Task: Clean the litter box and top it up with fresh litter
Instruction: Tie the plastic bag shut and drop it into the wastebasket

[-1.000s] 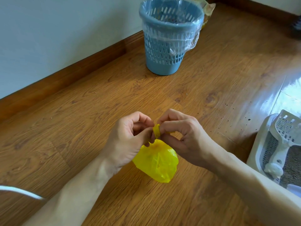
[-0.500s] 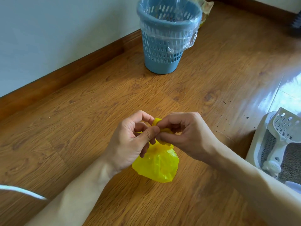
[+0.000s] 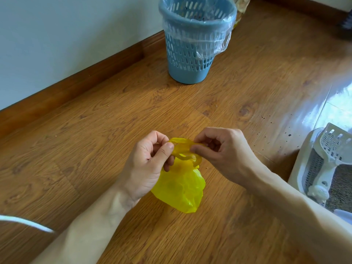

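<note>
While I work the knot, my left hand (image 3: 152, 161) pinches one twisted handle of the yellow bag (image 3: 181, 187) between thumb and forefinger, and my right hand (image 3: 219, 149) pinches the other handle opposite it, so both are clamped on plastic with the loops stretched between them. Its bulging body hangs just below my fingers, resting on or just above the wooden floor (image 3: 95, 130); I cannot tell which. I judge the waste is bagged and I am tying it closed. To my right, at the frame's edge, sits the white litter box (image 3: 299, 168) with the scoop (image 3: 331, 147) propped in it, some dark grains scattered on the floor nearby. Straight ahead, well apart from my hands and slightly right of the bag, stands the blue bin (image 3: 190, 54) with its clear liner, against the wall. My right hand lies a little nearer to it, so the toss would go forward.
</note>
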A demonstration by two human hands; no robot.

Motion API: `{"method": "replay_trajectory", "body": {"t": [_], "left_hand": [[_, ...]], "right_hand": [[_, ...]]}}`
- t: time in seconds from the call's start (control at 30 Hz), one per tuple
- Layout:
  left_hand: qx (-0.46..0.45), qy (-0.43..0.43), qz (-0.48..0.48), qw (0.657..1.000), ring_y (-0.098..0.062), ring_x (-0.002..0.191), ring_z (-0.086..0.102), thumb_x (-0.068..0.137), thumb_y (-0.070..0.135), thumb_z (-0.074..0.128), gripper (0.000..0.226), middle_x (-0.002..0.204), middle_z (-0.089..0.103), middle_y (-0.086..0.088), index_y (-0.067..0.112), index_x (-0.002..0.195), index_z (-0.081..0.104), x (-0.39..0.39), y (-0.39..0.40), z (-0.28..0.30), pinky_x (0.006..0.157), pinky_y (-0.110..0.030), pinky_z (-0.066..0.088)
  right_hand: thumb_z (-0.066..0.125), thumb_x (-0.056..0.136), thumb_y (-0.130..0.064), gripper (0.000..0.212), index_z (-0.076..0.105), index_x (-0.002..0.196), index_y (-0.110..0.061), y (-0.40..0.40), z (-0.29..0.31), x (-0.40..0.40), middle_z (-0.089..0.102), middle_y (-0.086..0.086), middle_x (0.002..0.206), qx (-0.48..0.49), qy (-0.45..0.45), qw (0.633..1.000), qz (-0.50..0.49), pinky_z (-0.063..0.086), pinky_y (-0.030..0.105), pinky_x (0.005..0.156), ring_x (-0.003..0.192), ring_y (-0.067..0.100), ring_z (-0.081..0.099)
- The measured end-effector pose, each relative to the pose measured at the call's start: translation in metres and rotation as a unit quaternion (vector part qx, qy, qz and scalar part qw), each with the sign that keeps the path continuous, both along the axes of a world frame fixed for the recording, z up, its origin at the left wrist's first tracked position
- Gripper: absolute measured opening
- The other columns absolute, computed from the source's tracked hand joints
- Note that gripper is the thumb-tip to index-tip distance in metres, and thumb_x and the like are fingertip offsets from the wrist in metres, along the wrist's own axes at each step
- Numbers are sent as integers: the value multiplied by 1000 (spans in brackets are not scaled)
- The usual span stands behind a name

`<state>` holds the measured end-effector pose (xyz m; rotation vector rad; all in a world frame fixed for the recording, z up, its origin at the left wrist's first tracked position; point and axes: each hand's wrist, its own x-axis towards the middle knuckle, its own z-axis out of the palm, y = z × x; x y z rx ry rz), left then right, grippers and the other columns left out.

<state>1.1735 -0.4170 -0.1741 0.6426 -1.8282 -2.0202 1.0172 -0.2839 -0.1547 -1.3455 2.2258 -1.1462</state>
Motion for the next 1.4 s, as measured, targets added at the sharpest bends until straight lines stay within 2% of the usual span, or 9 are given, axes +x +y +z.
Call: {"method": "replay_trajectory", "body": {"t": [0.17, 0.37, 0.57, 0.67, 0.83, 1.07, 1.2, 1.27, 1.4], "left_hand": [[55, -12, 43, 998, -17, 59, 59, 98, 6, 55, 15, 70, 67, -13, 7, 84, 52, -4, 3, 5, 57, -23, 50], [129, -21, 80, 988, -27, 58, 64, 94, 12, 49, 17, 69, 69, -22, 12, 77, 50, -8, -2, 8, 58, -33, 53], [182, -37, 75, 980, -21, 61, 66, 100, 13, 38, 58, 70, 71, -18, 25, 52, 68, -9, 0, 18, 60, -30, 55], [215, -32, 67, 974, -18, 63, 67, 101, 14, 35, 62, 78, 75, -16, 26, 53, 73, -10, 0, 22, 65, -31, 56], [206, -15, 45, 978, -20, 69, 70, 101, 12, 35, 60, 84, 75, -17, 26, 57, 73, -11, 2, 19, 63, -28, 58], [111, -11, 6, 994, -23, 75, 59, 79, 24, 57, 13, 85, 68, -22, 24, 67, 64, -7, -6, 12, 70, -33, 48], [26, 5, -25, 999, -17, 73, 51, 85, 21, 54, 14, 76, 58, -8, 10, 78, 59, -5, -2, 16, 65, -23, 44], [-38, 6, -46, 998, -12, 70, 49, 88, 21, 53, 19, 72, 55, -3, 5, 78, 53, -5, 1, 17, 64, -21, 43], [-86, -1, -72, 994, -19, 68, 47, 87, 28, 53, 24, 68, 53, -8, 5, 79, 52, -4, 7, 13, 65, -35, 41]], "right_hand": [[76, 83, -24, 14, 67, 76, -16, -3, 4, 3, 54, -8, 55, 8, -113, 994, -7, 39, 17, 49, 48, 5, 47], [70, 89, -15, 12, 65, 80, -10, -2, 5, -4, 57, -2, 57, -5, -190, 982, -16, 42, 20, 47, 47, 10, 55], [60, 96, -13, 14, 59, 82, -11, 1, 3, 4, 66, 7, 63, 22, -224, 974, 16, 43, 29, 49, 52, 17, 62], [57, 96, -3, 3, 57, 93, -4, 0, 5, 7, 71, 14, 74, 12, -303, 952, 30, 46, 32, 50, 63, 25, 68], [60, 93, 2, 35, 50, 123, -11, -1, 10, 9, 74, 19, 85, 24, -398, 916, 42, 53, 32, 58, 78, 34, 73], [60, 95, -9, 6, 54, 97, -7, -5, 10, 7, 76, 12, 81, 118, -334, 929, 102, 51, 31, 53, 72, 26, 74], [65, 93, -27, 20, 54, 79, -17, -2, 12, 12, 68, -1, 55, 159, -100, 977, 105, 42, 20, 46, 42, 6, 54], [66, 91, -35, 34, 50, 68, -16, -2, 8, 14, 53, -2, 49, 137, 4, 987, 77, 43, 32, 46, 44, 13, 48], [62, 93, -32, 45, 39, 57, -20, -2, 1, 17, 35, -3, 49, 94, 66, 992, 44, 33, 28, 42, 47, 15, 33]]}}
